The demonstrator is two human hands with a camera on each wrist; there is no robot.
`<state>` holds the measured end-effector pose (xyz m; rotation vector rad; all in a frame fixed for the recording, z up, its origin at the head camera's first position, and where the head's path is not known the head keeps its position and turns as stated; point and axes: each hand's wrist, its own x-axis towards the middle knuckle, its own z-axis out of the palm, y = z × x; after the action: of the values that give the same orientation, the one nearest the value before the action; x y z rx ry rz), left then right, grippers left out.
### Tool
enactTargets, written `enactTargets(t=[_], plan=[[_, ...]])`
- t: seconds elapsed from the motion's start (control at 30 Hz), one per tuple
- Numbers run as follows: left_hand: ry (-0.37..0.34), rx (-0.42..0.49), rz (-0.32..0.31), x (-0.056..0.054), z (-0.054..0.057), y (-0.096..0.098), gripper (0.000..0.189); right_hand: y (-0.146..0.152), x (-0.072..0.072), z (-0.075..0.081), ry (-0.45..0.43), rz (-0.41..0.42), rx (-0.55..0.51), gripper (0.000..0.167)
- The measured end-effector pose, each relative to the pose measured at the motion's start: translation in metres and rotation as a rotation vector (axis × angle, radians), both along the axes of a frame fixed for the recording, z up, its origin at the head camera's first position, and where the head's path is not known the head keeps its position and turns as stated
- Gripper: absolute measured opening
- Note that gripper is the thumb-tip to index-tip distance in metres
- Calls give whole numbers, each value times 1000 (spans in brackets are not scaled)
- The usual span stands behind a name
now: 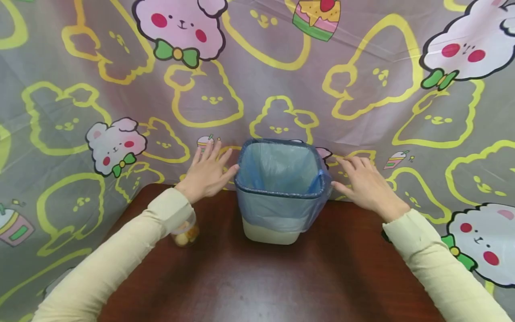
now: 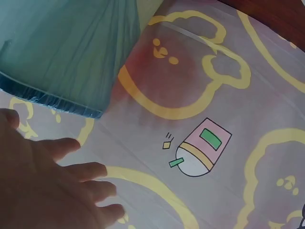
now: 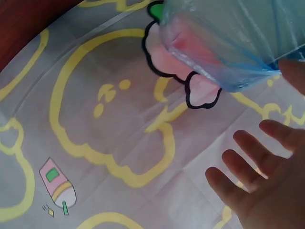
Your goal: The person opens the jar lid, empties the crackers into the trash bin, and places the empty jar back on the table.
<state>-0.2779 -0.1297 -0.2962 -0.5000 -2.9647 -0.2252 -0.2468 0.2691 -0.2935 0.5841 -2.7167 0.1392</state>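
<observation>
A pale trash bin (image 1: 271, 235) stands upright on the table, lined with a translucent blue trash bag (image 1: 277, 208) whose edge is folded down over the rim. Left of the bin is my left hand (image 1: 208, 173), fingers spread and straight, the thumb tip close to the rim. My right hand (image 1: 364, 181) hovers on the other side with its fingers extended and its thumb near the bag's bunched side. In the left wrist view the bag (image 2: 62, 52) hangs beyond my spread fingers. The right wrist view shows the bag's loose edge (image 3: 238, 78) beside my thumb.
A clear container (image 1: 186, 232) with yellowish pieces stands on the table, partly hidden under my left forearm. Behind the bin hangs a patterned curtain (image 1: 277, 80) with cartoon animals. The dark brown table (image 1: 257, 286) reaches toward me. Something small and dark (image 1: 386, 235) shows by my right sleeve.
</observation>
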Motion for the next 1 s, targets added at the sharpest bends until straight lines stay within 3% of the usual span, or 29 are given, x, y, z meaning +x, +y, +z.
enactTargets(t=[0.17, 0.37, 0.47, 0.57, 0.7, 0.8, 1.0], plan=[[61, 52, -33, 2, -2, -3, 64, -6, 4, -1, 123, 19, -89, 46], [124, 175, -79, 5, -3, -11, 52, -20, 14, -2, 305, 152, -178, 27], [127, 266, -96, 7, -3, -17, 43, -31, 22, -2, 389, 219, -216, 19], [88, 349, -92, 11, -5, -25, 36, -45, 30, -4, 458, 294, -256, 11], [42, 425, -81, 18, -11, -38, 33, -63, 37, -12, 520, 401, -291, 11], [56, 444, -71, 21, -17, -46, 30, -76, 40, -20, 538, 466, -304, 16], [63, 468, -26, 24, -33, -64, 25, -101, 41, -43, 509, 538, -339, 20]])
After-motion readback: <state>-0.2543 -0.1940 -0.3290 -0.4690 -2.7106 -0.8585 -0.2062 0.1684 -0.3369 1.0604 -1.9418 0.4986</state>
